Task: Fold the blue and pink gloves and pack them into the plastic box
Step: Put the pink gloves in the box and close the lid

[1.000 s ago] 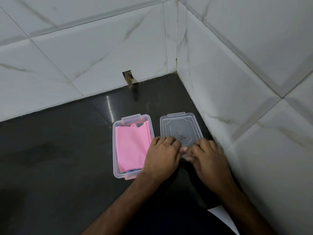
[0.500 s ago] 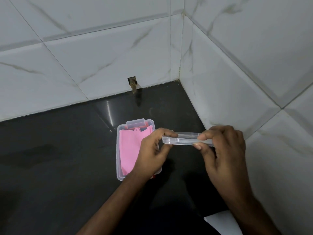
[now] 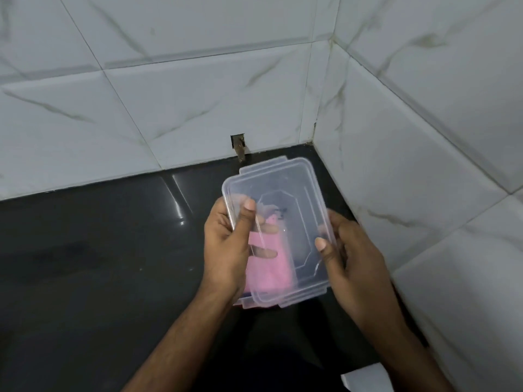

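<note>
Half a second ago the clear lid [image 3: 285, 210] was seen edge-on to the right of the plastic box; now it is tilted flat toward the camera and held over the box [image 3: 256, 302], which rests on the dark counter [image 3: 99, 264] near its back right corner. The left hand [image 3: 226, 247] pinches the lid's left edge, thumb on top and fingers beneath; the right hand [image 3: 353, 258] pinches the right edge likewise. The pink glove [image 3: 268, 267] shows blurred through the lid; the blue glove cannot be made out.
</note>
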Available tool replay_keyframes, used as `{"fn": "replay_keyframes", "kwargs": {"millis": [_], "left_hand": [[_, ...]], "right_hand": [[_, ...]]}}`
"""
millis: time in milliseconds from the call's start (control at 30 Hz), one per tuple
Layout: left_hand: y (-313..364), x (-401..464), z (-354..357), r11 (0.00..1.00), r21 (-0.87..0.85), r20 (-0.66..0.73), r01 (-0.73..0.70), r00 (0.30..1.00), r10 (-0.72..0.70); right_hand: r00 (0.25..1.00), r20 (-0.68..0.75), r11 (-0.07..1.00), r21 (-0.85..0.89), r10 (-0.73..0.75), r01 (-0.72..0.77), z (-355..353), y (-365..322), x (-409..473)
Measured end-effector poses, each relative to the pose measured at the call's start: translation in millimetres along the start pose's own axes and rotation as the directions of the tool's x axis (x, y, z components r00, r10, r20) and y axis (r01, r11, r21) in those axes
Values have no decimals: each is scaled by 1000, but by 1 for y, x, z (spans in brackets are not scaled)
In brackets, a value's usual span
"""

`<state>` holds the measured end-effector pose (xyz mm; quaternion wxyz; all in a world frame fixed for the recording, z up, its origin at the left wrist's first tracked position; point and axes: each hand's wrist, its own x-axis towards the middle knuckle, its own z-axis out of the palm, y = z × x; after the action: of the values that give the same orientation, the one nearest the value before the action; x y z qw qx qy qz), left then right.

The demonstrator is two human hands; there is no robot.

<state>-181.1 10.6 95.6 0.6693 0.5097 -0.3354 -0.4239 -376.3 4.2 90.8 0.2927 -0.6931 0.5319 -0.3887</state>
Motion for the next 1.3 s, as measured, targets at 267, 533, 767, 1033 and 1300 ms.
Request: {"fn": "replay_keyframes", "kwargs": {"millis": [267, 533, 767, 1033, 1300], "left_hand": [[-25, 3, -39, 972, 56, -99, 227, 970, -221], [-52, 1, -47, 931, 261, -170, 256, 961, -217], [-62, 1, -36, 870, 467, -191, 156, 979, -73], [-62, 7, -41, 795, 581, -178, 174, 980, -84], [-65, 10, -50, 828, 524, -188, 198, 975, -115]], "right_hand": [[976, 114, 981, -70, 187, -180, 40, 2, -2], [956, 200, 927, -349, 215, -136, 59, 17, 4], [956, 192, 830, -552, 221, -81, 63, 25, 9], [946, 233, 815, -577, 225, -52, 73, 28, 9], [945, 240, 810, -585, 223, -43, 81, 25, 4]]}}
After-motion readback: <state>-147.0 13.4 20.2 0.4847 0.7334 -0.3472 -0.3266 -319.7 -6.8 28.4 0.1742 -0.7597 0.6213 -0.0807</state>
